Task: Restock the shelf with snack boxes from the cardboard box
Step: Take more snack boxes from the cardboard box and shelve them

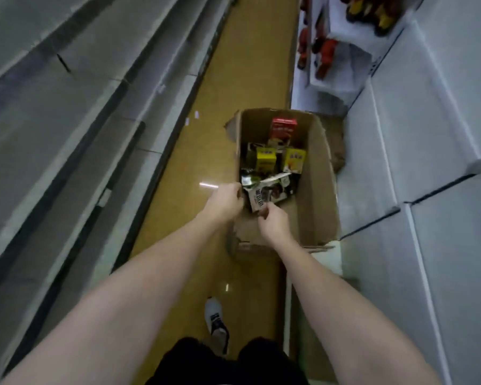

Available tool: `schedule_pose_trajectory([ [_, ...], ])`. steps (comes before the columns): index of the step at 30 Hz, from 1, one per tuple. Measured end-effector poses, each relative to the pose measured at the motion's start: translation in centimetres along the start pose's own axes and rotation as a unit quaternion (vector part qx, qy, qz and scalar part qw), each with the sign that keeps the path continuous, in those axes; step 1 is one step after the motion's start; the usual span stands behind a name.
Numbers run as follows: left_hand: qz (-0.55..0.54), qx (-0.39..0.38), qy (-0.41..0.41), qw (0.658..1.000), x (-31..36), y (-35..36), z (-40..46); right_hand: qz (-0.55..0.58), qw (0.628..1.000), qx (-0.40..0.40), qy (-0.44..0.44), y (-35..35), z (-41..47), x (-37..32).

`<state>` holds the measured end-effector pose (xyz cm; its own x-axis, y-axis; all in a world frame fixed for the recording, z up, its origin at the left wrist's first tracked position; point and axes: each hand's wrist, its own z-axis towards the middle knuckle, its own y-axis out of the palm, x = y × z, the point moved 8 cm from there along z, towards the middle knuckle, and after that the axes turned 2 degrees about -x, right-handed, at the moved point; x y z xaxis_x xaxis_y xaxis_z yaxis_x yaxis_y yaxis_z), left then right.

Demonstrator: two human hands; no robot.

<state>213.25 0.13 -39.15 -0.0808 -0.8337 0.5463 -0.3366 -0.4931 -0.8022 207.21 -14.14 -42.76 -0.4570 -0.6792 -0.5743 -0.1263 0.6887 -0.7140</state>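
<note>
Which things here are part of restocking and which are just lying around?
Job: cardboard box; white snack box, held by left hand and right hand; yellow snack boxes; red snack box; shelf.
Lying about: red bottles; white shoe.

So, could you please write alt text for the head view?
Both hands hold a white snack box over an open cardboard box on a shop aisle floor, the left hand at its side, the right hand pinching its near corner. Yellow and red boxes remain inside.
</note>
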Motion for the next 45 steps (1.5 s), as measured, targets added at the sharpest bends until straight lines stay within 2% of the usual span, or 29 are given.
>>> schedule_pose_trajectory([
  [8, -0.018, -0.069, -0.010, 0.997, 2.3, 5.1, 8.4, 0.017, 0.998, 0.019, 0.052, -3.5, 6.8, 3.5],
  [13, 0.008, -0.123, -0.042, 0.991, 1.6, 8.7, 13.5, -0.037, 0.997, -0.050, 0.037, -2.4, 13.3, 4.1],
  [20, 0.028, -0.176, -0.132, 0.975, -1.4, 13.3, 19.9, -0.110, 0.981, -0.159, -0.006, 0.8, 22.5, 4.4],
  [27, 0.041, -0.201, -0.171, 0.964, -4.7, 17.9, 25.2, -0.206, 0.951, -0.229, -0.029, 4.1, 30.2, 6.2],
  [32, 0.066, -0.236, -0.175, 0.954, -6.6, 21.5, 27.4, -0.238, 0.934, -0.256, -0.067, 6.7, 33.3, 6.7],
  [37, 0.095, -0.268, -0.233, 0.930, -9.2, 24.5, 27.7, -0.291, 0.899, -0.302, -0.126, 8.7, 34.9, 7.3],
  [42, 0.130, -0.226, -0.231, 0.937, -9.5, 24.8, 27.9, -0.290, 0.898, -0.306, -0.124, 8.4, 34.9, 7.9],
  [45, 0.108, -0.229, -0.255, 0.933, -9.4, 25.1, 27.9, -0.310, 0.889, -0.314, -0.119, 8.1, 34.4, 8.4],
])
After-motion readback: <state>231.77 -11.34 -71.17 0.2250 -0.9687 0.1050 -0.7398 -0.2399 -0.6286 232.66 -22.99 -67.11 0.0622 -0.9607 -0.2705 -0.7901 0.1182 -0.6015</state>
